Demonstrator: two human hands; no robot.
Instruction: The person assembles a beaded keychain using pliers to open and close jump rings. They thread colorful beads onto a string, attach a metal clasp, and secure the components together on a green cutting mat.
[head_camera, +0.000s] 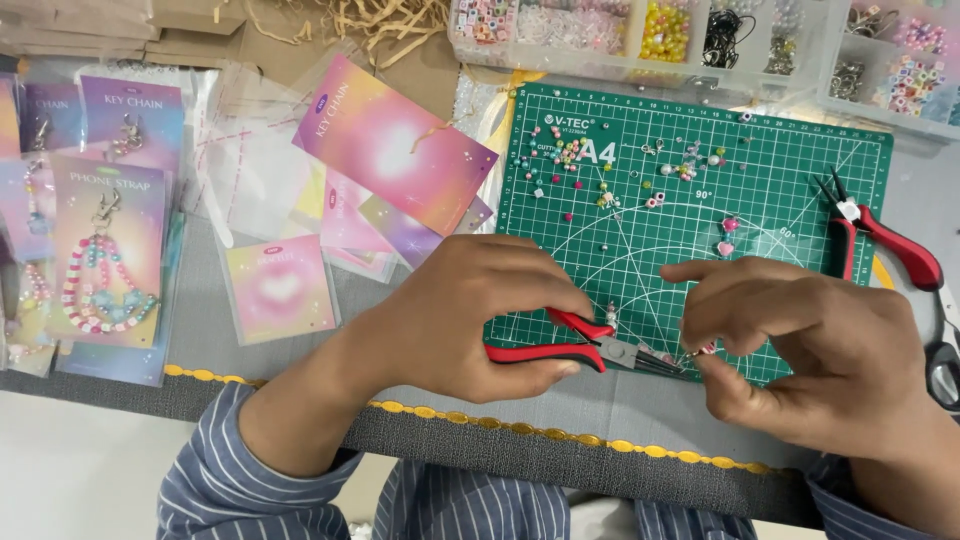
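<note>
Pliers (570, 345) in left hand (470, 315), second pair (880, 235) aside.

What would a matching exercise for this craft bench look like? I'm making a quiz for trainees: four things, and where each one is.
Things:
1. pliers with red handles
2. second pair of pliers
3. small beaded piece
4. beaded strap on a card

Places:
A. lying at the right edge of the green cutting mat
B. far left, among the packaged cards
C. gripped in the left hand
D. pinched in the fingers of the right hand

Pairs: 1-C, 2-A, 3-D, 4-B
</note>
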